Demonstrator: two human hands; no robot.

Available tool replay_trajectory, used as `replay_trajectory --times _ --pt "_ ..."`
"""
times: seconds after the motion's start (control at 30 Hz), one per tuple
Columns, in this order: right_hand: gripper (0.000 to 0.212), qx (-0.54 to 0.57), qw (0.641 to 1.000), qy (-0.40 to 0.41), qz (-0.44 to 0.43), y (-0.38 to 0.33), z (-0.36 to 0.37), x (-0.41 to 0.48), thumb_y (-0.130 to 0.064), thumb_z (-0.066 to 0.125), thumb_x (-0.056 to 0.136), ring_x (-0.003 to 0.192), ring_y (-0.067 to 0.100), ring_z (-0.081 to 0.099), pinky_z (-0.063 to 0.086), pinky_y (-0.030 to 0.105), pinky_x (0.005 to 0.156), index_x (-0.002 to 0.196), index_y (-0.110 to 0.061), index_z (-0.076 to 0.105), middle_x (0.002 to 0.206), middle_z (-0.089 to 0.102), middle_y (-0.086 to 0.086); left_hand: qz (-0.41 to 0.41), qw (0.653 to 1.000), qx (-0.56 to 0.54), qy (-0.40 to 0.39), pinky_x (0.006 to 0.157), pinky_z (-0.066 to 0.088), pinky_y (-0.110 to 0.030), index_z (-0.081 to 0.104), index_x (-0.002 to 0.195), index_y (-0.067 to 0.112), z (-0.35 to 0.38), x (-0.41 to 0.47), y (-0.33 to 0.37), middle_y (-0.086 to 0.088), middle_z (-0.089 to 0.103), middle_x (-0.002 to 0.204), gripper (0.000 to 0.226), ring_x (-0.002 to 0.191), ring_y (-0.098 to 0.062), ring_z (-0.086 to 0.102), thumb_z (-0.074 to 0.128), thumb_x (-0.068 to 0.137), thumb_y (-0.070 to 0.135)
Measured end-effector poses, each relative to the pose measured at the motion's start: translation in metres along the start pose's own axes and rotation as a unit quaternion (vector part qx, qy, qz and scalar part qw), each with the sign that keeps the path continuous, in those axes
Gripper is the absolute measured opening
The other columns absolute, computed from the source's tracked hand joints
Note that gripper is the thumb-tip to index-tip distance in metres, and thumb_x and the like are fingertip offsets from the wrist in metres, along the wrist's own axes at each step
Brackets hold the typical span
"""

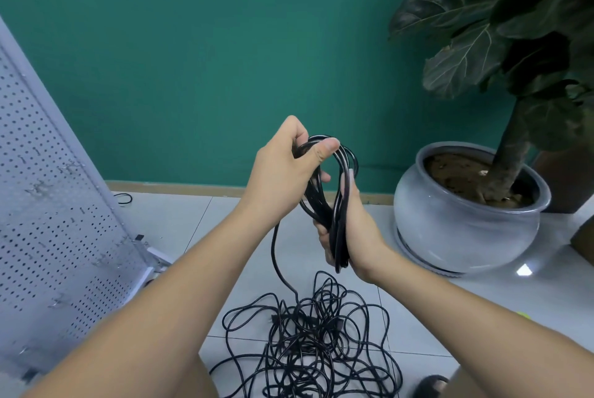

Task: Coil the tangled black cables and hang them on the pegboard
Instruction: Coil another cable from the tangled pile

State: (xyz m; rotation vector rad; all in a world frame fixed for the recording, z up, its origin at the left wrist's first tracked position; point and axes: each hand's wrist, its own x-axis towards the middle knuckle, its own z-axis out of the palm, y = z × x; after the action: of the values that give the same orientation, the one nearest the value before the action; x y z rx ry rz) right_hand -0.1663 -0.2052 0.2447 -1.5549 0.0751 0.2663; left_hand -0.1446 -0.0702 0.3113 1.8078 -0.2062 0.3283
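Note:
I hold a coil of black cable (341,172) upright in front of me. My left hand (283,169) pinches the top of the loops between thumb and fingers. Lower down, my right hand (350,230) grips the bottom of the coil. One strand (275,256) runs from the coil down to a tangled pile of black cables (308,343) on the tiled floor between my knees. The white pegboard (48,221) with small metal hooks leans at the left.
A large grey ceramic pot (466,227) with a big-leafed plant (501,44) stands at the right against the teal wall. A short black cable loop (123,198) lies on the floor behind the pegboard's foot. A dark shoe (429,386) shows at the bottom right.

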Motion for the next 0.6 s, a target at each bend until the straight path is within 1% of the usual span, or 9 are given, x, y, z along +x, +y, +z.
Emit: replay_trajectory --times 0.07,0.13,0.2,0.3,0.37,0.4,0.43,0.53,0.6 --pt "0.096 0.02 1.0 -0.008 -0.005 -0.002 0.001 -0.003 -0.109 0.026 0.059 0.051 0.017 0.046 0.038 0.031 0.057 0.067 -0.019 0.056 0.065 0.053 0.004 -0.013 1.0 -0.018 0.007 0.054 0.043 -0.035 0.033 0.093 0.007 0.0 0.001 -0.002 -0.011 0.052 0.082 0.052 0.07 -0.018 0.08 0.073 0.101 0.04" --pt "0.1 -0.031 0.999 -0.015 -0.04 -0.001 0.0 -0.001 -0.108 0.035 0.064 0.055 0.02 0.045 0.039 0.036 0.062 0.071 -0.011 0.059 0.066 0.05 0.006 -0.013 1.0 -0.002 0.012 0.056 0.047 -0.039 0.034 0.091 0.009 -0.001 0.004 -0.005 -0.013 0.061 0.081 0.053 0.063 -0.01 0.074 0.075 0.099 0.042" --pt "0.09 -0.124 0.986 -0.048 -0.102 0.001 -0.002 -0.001 -0.095 0.052 0.079 0.06 0.022 0.038 0.032 0.043 0.067 0.074 -0.006 0.047 0.066 0.041 0.008 -0.016 1.0 0.024 0.004 0.055 0.048 -0.033 0.035 0.091 0.016 -0.001 0.005 -0.007 0.003 0.074 0.077 0.05 0.056 -0.012 0.068 0.076 0.097 0.043" --pt "0.071 -0.238 0.959 -0.087 -0.125 0.005 -0.007 0.001 -0.073 0.07 0.085 0.064 0.021 0.032 0.026 0.04 0.068 0.075 -0.013 0.034 0.068 0.033 0.005 -0.05 0.998 0.021 -0.028 0.051 0.049 -0.025 0.038 0.103 0.019 -0.004 0.008 -0.007 0.003 0.078 0.078 0.05 0.055 -0.016 0.066 0.079 0.094 0.046" --pt "0.063 -0.292 0.944 -0.09 -0.124 0.006 -0.006 0.002 -0.065 0.076 0.084 0.065 0.025 0.047 0.039 0.041 0.067 0.08 -0.01 0.046 0.069 0.05 0.005 -0.073 0.996 0.006 -0.051 0.051 0.047 -0.02 0.043 0.117 0.023 -0.006 0.009 -0.008 0.006 0.071 0.069 0.052 0.054 -0.015 0.059 0.082 0.091 0.047" --pt "0.055 -0.303 0.94 -0.091 -0.125 0.007 -0.005 0.003 -0.063 0.078 0.082 0.073 0.024 0.059 0.049 0.041 0.075 0.089 -0.012 0.057 0.078 0.064 0.003 -0.081 0.995 -0.007 -0.057 0.051 0.045 -0.02 0.046 0.122 0.025 -0.005 0.009 -0.009 0.008 0.065 0.065 0.054 0.053 -0.015 0.055 0.084 0.09 0.046" --pt "0.049 -0.309 0.937 -0.097 -0.128 0.009 -0.003 0.005 -0.06 0.079 0.081 0.079 0.019 0.063 0.051 0.038 0.08 0.098 -0.017 0.062 0.084 0.069 -0.004 -0.088 0.994 -0.034 -0.062 0.052 0.042 -0.022 0.048 0.125 0.027 -0.003 0.01 -0.011 0.007 0.06 0.064 0.055 0.052 -0.016 0.048 0.086 0.088 0.045" --pt "0.02 -0.296 0.935 -0.151 -0.125 0.006 -0.002 0.006 -0.04 0.081 0.087 0.074 0.004 0.055 0.045 0.029 0.078 0.101 -0.035 0.068 0.078 0.06 -0.023 -0.124 0.976 -0.166 -0.068 0.054 0.031 -0.028 0.055 0.127 0.021 0.006 0.009 -0.015 -0.005 0.046 0.077 0.054 0.053 -0.017 0.031 0.09 0.087 0.031" --pt "0.022 -0.29 0.936 -0.168 -0.113 0.005 -0.004 0.006 -0.026 0.081 0.09 0.088 -0.003 0.063 0.05 0.026 0.088 0.11 -0.034 0.075 0.091 0.069 -0.031 -0.152 0.96 -0.222 -0.072 0.051 0.031 -0.025 0.061 0.127 0.016 0.007 0.01 -0.014 -0.006 0.048 0.086 0.048 0.051 -0.013 0.031 0.089 0.088 0.022"
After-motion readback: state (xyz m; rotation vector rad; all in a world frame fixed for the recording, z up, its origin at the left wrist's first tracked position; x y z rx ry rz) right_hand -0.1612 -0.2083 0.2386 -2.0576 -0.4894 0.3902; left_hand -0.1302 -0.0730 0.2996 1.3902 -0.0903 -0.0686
